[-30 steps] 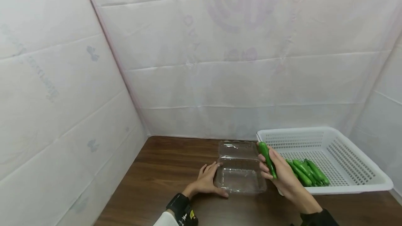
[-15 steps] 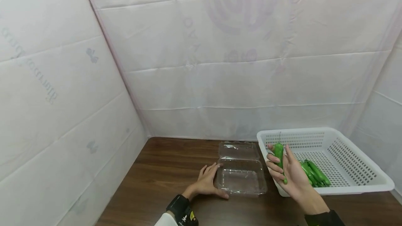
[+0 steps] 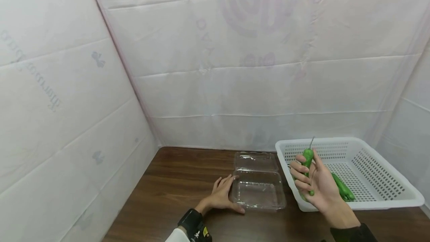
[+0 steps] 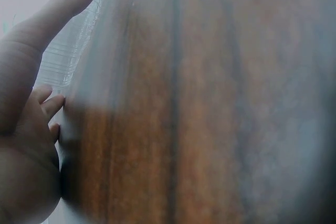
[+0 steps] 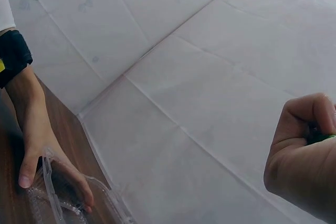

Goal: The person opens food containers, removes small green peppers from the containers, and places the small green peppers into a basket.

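In the head view my right hand grips a green chili pepper, its thin stem pointing up. Hand and pepper overlap the left side of a white plastic basket. More green peppers lie in the basket, partly hidden behind this hand. My left hand, fingers spread, rests at the left edge of a clear plastic clamshell box, whose lid lies folded back. The left wrist view shows the thumb along the box's ribbed side. Only a bit of green shows in the curled right hand.
The brown wooden table extends left of the box. White sheeting forms a back wall, a left wall and a right wall around it. The basket stands close to the right wall.
My right hand has moved right with the pepper, from beside the box to over the basket's left part. The pepper has turned more upright. My left hand and the box stay put.
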The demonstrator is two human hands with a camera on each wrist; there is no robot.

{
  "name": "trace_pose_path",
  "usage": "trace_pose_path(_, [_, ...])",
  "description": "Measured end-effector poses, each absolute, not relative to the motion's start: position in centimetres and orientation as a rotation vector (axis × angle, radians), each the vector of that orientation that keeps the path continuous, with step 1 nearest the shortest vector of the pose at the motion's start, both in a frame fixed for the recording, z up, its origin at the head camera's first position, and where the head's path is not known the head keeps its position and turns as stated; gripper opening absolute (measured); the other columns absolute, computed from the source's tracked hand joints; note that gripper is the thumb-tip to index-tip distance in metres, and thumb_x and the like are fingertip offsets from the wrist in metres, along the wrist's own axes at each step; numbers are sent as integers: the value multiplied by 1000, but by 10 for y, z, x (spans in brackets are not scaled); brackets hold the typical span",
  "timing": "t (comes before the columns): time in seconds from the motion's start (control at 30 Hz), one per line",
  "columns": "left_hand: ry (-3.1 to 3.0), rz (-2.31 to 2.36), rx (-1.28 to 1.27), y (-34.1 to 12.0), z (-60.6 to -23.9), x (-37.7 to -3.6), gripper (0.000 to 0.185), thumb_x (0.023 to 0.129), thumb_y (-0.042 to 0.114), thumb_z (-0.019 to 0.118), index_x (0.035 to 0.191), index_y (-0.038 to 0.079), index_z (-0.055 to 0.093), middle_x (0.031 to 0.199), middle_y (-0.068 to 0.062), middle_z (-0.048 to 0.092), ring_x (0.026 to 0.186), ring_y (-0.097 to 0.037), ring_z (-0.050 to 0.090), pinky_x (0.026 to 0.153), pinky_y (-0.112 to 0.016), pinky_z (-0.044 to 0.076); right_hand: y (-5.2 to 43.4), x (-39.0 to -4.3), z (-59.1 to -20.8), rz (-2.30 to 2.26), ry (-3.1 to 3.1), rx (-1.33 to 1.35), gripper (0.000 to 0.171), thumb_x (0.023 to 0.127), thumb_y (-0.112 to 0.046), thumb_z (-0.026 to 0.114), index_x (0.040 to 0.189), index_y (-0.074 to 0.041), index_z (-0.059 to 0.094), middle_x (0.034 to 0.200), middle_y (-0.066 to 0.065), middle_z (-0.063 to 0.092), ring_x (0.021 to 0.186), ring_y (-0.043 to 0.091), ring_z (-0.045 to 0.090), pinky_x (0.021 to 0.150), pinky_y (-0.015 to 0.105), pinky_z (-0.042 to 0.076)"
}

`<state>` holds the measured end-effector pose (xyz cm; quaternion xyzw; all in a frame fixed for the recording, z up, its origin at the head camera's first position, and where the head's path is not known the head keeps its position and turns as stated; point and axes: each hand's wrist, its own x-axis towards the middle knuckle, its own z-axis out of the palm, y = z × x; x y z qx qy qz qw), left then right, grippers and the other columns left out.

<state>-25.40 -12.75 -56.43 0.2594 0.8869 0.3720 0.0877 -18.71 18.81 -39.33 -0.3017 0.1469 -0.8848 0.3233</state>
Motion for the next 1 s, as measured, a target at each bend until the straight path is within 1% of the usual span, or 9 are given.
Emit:
trace_pose_path(0.1, [2638, 1107, 765, -127, -565, -255, 117, 65, 54, 92, 159, 23, 30, 165, -9, 34, 159, -31, 18, 126, -61, -1, 190, -185, -386, -2322, 421, -821, 65, 109, -56, 5, 116, -7, 47, 88, 1, 28, 65, 11, 13, 57, 25, 17])
trace_pose_path(0.17, [2637, 1114, 757, -127, -565, -255, 117, 64, 53, 93, 159, 23, 30, 165, -9, 34, 159, -31, 18, 126, -61, -1, 192, -184, -382, -2336, 449, -847, 60, 111, -47, 0, 121, -7, 43, 94, 4, 36, 69, 13, 15, 58, 25, 17])
trace_pose_path(0.33, [2637, 1113, 741, -128, -567, -257, 118, 65, 51, 93, 159, 24, 29, 166, -7, 32, 159, -30, 17, 127, -60, -1, 196, -183, -372, -2415, 442, -869, 46, 110, -28, 0, 129, -7, 35, 108, 10, 46, 78, 16, 18, 62, 26, 18])
trace_pose_path(0.53, [2632, 1098, 745, -128, -572, -259, 117, 65, 52, 93, 159, 24, 29, 167, -7, 31, 159, -30, 17, 127, -61, -1, 203, -183, -367, -2455, 397, -892, 56, 111, -30, -5, 141, -5, 36, 118, 14, 47, 84, 21, 29, 71, 30, 26])
trace_pose_path(0.6, [2628, 1097, 747, -127, -573, -258, 118, 65, 53, 93, 160, 24, 29, 167, -8, 32, 159, -31, 17, 127, -61, -1, 205, -182, -367, -2469, 460, -884, 56, 112, -29, -2, 147, -6, 37, 123, 13, 48, 87, 21, 38, 72, 28, 32])
trace_pose_path(0.67, [2624, 1097, 745, -127, -573, -256, 118, 64, 53, 93, 159, 25, 29, 166, -8, 32, 159, -31, 17, 127, -61, 0, 206, -180, -366, -2491, 605, -875, 54, 113, -26, 3, 151, -10, 39, 129, 11, 52, 96, 21, 51, 75, 25, 43])
trace_pose_path(0.77, [2621, 1110, 743, -127, -573, -254, 118, 64, 52, 93, 159, 24, 29, 166, -9, 33, 159, -31, 18, 127, -61, 0, 205, -178, -364, -2503, 940, -865, 49, 113, -16, 13, 152, -15, 42, 133, 4, 58, 109, 18, 62, 88, 26, 55])
trace_pose_path(0.83, [2619, 1112, 742, -127, -571, -254, 117, 65, 51, 93, 159, 24, 29, 166, -9, 33, 159, -31, 18, 127, -60, -1, 203, -177, -364, -2502, 1129, -867, 47, 113, -8, 18, 151, -16, 43, 134, 2, 61, 115, 17, 64, 97, 30, 56])
trace_pose_path(1.0, [2639, 1086, 779, -128, -561, -255, 117, 66, 55, 92, 159, 21, 29, 166, -11, 33, 158, -34, 20, 125, -63, 3, 199, -175, -365, -2487, 1382, -856, 49, 110, 4, 27, 151, -15, 44, 141, -1, 64, 122, 14, 62, 102, 28, 54])
